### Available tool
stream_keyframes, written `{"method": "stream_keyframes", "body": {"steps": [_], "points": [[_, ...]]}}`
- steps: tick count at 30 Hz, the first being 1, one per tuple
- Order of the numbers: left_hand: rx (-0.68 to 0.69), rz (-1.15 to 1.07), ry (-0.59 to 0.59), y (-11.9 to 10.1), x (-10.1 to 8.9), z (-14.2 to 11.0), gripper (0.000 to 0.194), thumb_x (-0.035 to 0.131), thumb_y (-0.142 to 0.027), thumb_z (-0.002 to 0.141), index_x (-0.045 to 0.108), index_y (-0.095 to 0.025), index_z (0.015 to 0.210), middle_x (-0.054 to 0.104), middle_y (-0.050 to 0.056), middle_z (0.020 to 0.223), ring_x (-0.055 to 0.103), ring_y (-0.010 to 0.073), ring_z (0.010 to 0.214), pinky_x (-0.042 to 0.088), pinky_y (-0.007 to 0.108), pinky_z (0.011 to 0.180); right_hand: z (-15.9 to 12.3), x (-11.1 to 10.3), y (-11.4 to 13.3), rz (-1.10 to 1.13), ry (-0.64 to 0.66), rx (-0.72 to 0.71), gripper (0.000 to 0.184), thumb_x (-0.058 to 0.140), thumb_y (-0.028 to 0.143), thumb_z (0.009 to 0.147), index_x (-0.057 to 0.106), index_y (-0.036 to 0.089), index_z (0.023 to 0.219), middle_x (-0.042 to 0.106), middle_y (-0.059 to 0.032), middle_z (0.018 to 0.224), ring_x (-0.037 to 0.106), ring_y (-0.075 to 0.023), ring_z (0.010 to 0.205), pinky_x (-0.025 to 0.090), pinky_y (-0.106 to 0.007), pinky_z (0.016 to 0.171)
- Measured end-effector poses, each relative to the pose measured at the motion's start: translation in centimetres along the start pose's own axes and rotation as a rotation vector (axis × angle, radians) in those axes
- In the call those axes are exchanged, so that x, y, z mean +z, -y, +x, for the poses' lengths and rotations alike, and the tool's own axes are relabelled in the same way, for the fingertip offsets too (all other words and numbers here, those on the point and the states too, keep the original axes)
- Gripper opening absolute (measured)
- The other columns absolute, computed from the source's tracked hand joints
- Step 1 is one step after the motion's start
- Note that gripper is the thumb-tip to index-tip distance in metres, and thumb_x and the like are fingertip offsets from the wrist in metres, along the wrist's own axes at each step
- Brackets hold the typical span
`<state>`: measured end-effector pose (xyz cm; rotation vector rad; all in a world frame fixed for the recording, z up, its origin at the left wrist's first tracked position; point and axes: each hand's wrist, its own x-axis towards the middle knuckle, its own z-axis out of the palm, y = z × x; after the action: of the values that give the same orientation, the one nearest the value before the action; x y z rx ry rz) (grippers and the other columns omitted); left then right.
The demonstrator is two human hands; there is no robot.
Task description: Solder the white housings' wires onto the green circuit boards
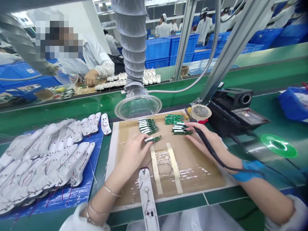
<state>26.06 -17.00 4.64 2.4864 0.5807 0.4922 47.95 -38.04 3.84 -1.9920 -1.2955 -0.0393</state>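
Between the thumb and fingers of my left hand (134, 150) is a small green circuit board (154, 139) with a white strip along it. My right hand (209, 141) holds a soldering iron (201, 133), its tip pointing away from me. The fingertips of that hand also touch a row of green circuit boards (179, 129). A second row of boards (147, 126) lies beyond my left hand, and a few more boards (173, 119) lie at the back. Below my left hand, a long white plastic housing (147, 195) with thin wires hangs over the bench's front edge.
Many white housings (48, 160) with wires cover a blue sheet at left. A clear fume hood (138, 107) hangs over the cardboard mat (204, 173). A round tip-cleaning pad (201, 111) and a black machine (231, 115) stand right. Across the line, a person (96, 61) works.
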Motion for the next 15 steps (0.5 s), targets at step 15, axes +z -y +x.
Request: {"method": "stream_keyframes", "body": {"steps": [15], "points": [[0.006, 0.109, -0.109, 0.4, -0.5, -0.6, 0.013, 0.062, -0.028, 0.095, 0.061, -0.017, 0.103, 0.06, 0.007, 0.108, 0.053, 0.0228, 0.105, 0.042, 0.039, 0.092, 0.0, 2.1, -3.3, 0.015, -0.034, -0.024, 0.051, 0.063, 0.042, 0.093, 0.053, 0.026, 0.14, 0.071, -0.0017, 0.095, 0.071, -0.0157, 0.082, 0.059, -0.031, 0.083]]}}
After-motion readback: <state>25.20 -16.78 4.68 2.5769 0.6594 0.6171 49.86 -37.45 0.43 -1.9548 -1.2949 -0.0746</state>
